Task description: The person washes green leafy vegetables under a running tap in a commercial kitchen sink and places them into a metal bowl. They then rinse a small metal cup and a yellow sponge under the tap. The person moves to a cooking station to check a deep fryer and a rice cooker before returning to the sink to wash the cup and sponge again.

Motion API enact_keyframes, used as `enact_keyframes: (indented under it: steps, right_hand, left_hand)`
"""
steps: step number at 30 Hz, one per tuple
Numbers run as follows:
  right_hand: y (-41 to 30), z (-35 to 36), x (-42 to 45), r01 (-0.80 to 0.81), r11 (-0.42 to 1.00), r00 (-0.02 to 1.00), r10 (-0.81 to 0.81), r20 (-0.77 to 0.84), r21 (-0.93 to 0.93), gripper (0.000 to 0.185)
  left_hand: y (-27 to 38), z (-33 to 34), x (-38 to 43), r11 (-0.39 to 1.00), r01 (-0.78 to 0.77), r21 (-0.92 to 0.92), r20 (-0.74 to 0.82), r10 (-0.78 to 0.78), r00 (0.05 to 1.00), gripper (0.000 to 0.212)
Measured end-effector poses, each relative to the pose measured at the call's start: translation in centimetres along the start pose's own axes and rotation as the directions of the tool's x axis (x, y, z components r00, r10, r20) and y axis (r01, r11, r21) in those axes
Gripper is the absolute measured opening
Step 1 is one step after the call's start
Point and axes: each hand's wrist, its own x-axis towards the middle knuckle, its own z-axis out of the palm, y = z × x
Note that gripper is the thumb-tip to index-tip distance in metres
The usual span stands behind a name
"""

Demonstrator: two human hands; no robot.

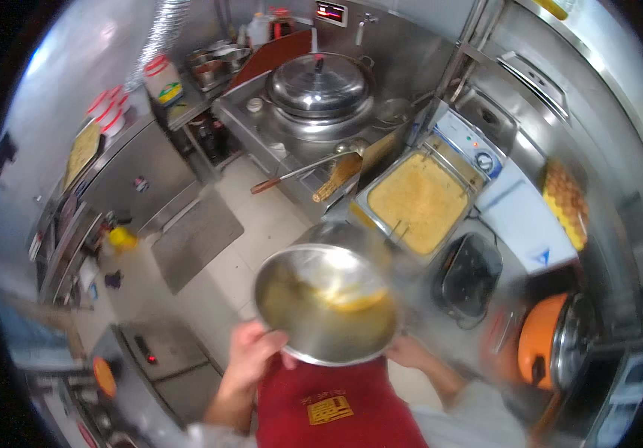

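A shiny stainless-steel bowl [327, 330] is held in front of the red apron [327, 386], its mouth tilted up towards me. My left hand [254, 344] grips the bowl's left rim, thumb over the edge. At the right side is my right hand [410, 351], blurred, with its fingers partly hidden behind the bowl. A yellow patch shows inside the bowl; whether it is residue, liquid or a reflection, I cannot tell. Beyond the bowl, to the right, a rectangular fryer vat [363, 204] holds a yellow, foamy-looking surface [419, 196].
A lidded wok [321, 84] sits on the steel stove. A wooden-handled utensil [265, 186] and a bamboo brush [338, 176] project over its front edge. On the right are a black container [470, 277], an orange pot [540, 341] and egg trays [565, 201]. A floor mat [198, 241] lies left.
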Motion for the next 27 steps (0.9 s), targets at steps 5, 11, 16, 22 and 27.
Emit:
enact_keyframes:
  steps: [5, 11, 16, 22, 27]
  right_hand:
    - [-3.4, 12.1, 11.0, -0.084, 0.969, 0.994, 0.065, -0.087, -0.231, 0.029]
    - [-8.8, 6.2, 13.3, 0.037, 0.203, 0.631, 0.755, -0.18, 0.979, 0.031]
    - [-8.5, 9.6, 17.8, 0.156, 0.162, 0.42, 0.882, -0.214, 0.974, 0.048]
    - [-4.5, 1.3, 14.2, 0.797, -0.108, 0.154, 0.988, -0.028, 0.594, 0.091]
    - [-14.0, -7.9, 17.5, 0.043, 0.39, 0.15, 0.908, -0.392, 0.92, 0.058]
  left_hand:
    - [0.6, -16.7, -6.7, 0.997, 0.023, -0.075, -0.492, -0.057, 0.869, 0.014]
    - [-2.4, -37.2, -12.5, 0.998, 0.042, -0.056, -0.698, -0.07, 0.712, 0.016]
    - [0.1, -46.3, -8.3, 0.987, -0.082, -0.14, -0.769, -0.056, 0.637, 0.015]
    - [7.2, -56.7, -2.8, 0.776, 0.478, 0.411, -0.804, 0.061, 0.592, 0.019]
    - [10.3, -66.0, -0.7, 0.603, 0.382, 0.7, -0.59, 0.187, 0.786, 0.02]
